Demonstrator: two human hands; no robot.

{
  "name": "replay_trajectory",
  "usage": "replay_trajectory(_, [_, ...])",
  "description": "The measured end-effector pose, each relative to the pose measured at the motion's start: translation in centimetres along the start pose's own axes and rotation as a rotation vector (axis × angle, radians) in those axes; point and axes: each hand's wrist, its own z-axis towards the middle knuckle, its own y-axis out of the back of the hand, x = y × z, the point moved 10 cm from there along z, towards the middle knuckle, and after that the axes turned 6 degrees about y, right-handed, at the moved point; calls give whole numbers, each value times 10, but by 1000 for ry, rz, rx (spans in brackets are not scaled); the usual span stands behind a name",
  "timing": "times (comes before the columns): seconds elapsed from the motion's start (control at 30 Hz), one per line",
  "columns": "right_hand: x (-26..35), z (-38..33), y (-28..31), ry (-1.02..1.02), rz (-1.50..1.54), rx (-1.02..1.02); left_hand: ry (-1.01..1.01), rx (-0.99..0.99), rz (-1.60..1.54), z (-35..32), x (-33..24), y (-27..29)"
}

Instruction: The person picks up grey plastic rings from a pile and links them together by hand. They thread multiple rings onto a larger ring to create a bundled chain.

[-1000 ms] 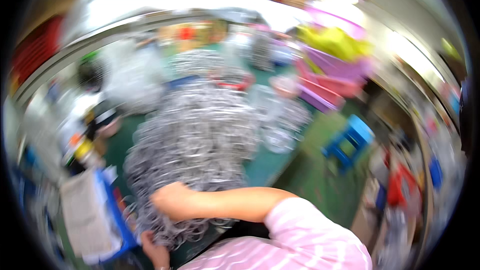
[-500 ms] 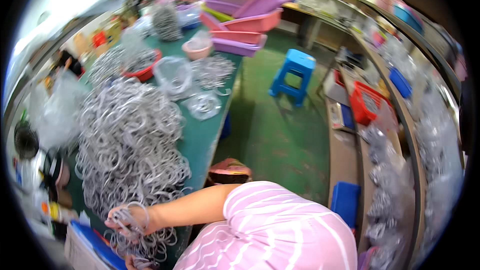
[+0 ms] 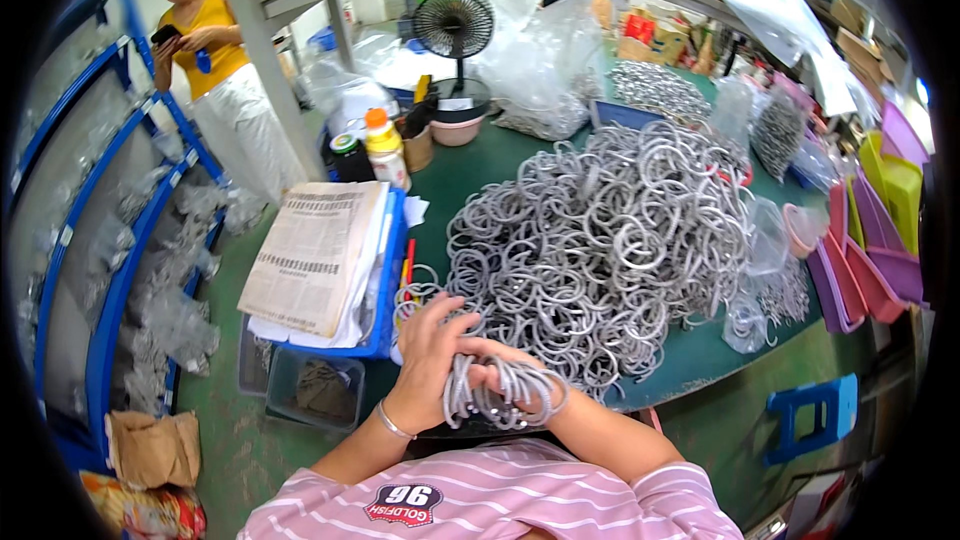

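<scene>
Both my hands sit at the near edge of a green table [image 3: 690, 365]. My left hand [image 3: 425, 355] wraps over a bundle of grey metal rings [image 3: 495, 390], and my right hand [image 3: 520, 372] grips the same bundle from the other side, mostly hidden behind the rings. Just beyond my hands spreads a big heap of the same loose grey rings [image 3: 610, 240], covering most of the table top. A thin bracelet circles my left wrist.
A blue tray with a newspaper [image 3: 315, 255] lies left of my hands. Bottles [image 3: 383, 148], a small fan [image 3: 455, 30] and clear bags of rings stand at the back. Purple and yellow bins [image 3: 880, 240] are at right, a blue stool [image 3: 815, 415] below, blue racks and a standing person [image 3: 215, 80] at left.
The view has swung left from the table's right side to face it squarely. My hands, earlier reaching into the ring heap, now hold a gathered bundle close to my body.
</scene>
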Motion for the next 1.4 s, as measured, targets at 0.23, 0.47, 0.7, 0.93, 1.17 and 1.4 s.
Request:
replay_trajectory(0.23, [-44, -31, 13, -247, 83, 103, 32, 373, -441, -4, -3, -25])
replay_trajectory(0.47, [-42, -37, 34, -109, 273, 74, -15, 478, -508, -4, -16, -27])
replay_trajectory(0.7, [42, -89, 24, 183, 498, 32, 257, 253, -629, -10, 30, -27])
replay_trajectory(0.93, [64, -267, 121, 162, -80, -387, 382, 47, -278, -33, 74, -45])
replay_trajectory(1.17, [27, -408, 171, -170, -270, -1219, 296, 25, -157, -44, 64, -65])
replay_trajectory(1.4, [22, -344, 191, -413, -1068, -1062, 307, 39, -177, -38, 67, -61])
